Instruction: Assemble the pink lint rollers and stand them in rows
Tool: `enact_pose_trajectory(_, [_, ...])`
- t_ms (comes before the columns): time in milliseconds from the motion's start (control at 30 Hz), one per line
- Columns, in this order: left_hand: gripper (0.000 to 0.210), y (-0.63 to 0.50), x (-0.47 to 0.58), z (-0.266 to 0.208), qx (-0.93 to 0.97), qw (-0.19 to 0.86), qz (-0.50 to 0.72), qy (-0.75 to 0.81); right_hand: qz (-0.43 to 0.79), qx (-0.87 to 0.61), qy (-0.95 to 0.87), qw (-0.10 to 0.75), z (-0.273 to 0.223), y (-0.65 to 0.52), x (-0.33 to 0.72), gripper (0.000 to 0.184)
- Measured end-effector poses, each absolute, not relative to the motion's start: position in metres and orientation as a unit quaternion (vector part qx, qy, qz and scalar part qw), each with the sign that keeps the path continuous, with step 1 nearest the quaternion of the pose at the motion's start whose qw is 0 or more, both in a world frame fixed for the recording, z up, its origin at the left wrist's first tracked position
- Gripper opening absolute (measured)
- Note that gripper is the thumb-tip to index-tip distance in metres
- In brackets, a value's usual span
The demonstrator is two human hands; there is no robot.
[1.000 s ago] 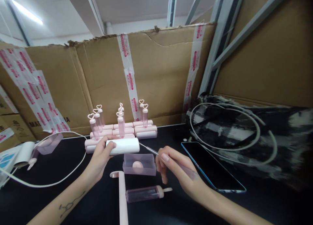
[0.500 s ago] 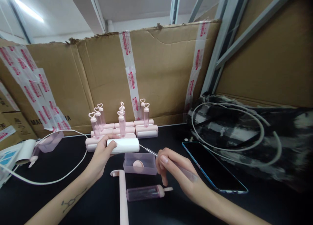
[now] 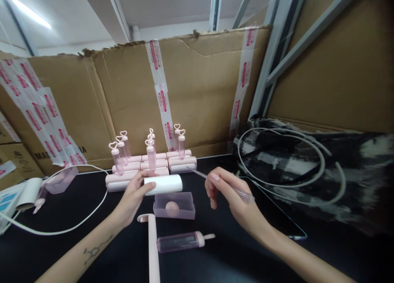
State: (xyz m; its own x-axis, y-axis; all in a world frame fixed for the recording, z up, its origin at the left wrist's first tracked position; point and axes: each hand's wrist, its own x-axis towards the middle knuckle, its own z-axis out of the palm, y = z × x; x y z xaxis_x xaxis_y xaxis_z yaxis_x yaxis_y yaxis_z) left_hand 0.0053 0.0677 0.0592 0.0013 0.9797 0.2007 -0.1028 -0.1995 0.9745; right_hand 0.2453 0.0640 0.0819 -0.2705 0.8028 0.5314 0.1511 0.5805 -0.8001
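- Toward nine o'clock, cardboard panel (image 3: 132, 90): black letters (image 3: 39, 155), "MA" at one end and "IA" at the other, tape covering the middle.
- Clear tape strips (image 3: 163, 100) at half past nine, half past ten and half past one: red print, too small to read.
- Left box (image 3: 23, 149), nine o'clock: dark marks, illegible.

The white roll (image 3: 164, 184) looks smooth, the tool shaft (image 3: 201, 174) shiny metal, the tray (image 3: 186, 214) translucent plastic, the far cardboard (image 3: 200, 90) matt, rough-edged.

Left hand (image 3: 134, 194) gripped white roll (image 3: 166, 184); right hand (image 3: 227, 188) held thin pointed tool (image 3: 201, 174), tip apart from roll. Lilac tray (image 3: 188, 213) held pink disc (image 3: 172, 208); capped tube (image 3: 178, 242) lay nearer on black worktop (image 3: 123, 256).
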Motion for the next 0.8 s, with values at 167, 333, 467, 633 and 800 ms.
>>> enact_pose_trajectory(167, [0.021,0.066,0.013,0.048,0.567,0.505,0.52,0.39,0.274,-0.357,-0.772,0.45,0.074,0.087,0.247,0.03])
enact_pose_trajectory(333, [0.019,0.071,-0.001,0.057,0.463,0.516,0.636,0.338,0.129,-0.307,-0.892,0.305,0.057,0.133,0.255,0.026])
enact_pose_trajectory(467, [0.018,0.076,-0.009,0.068,0.39,0.513,0.698,0.312,0.076,-0.241,-0.935,0.25,0.042,0.159,0.248,0.013])
enact_pose_trajectory(633, [0.022,0.076,-0.009,0.068,0.377,0.517,0.697,0.324,0.055,-0.214,-0.952,0.214,0.022,0.171,0.236,0.021])
enact_pose_trajectory(800, [0.02,0.075,-0.008,0.065,0.387,0.529,0.686,0.315,0.043,-0.237,-0.946,0.216,0.031,0.169,0.251,0.012])
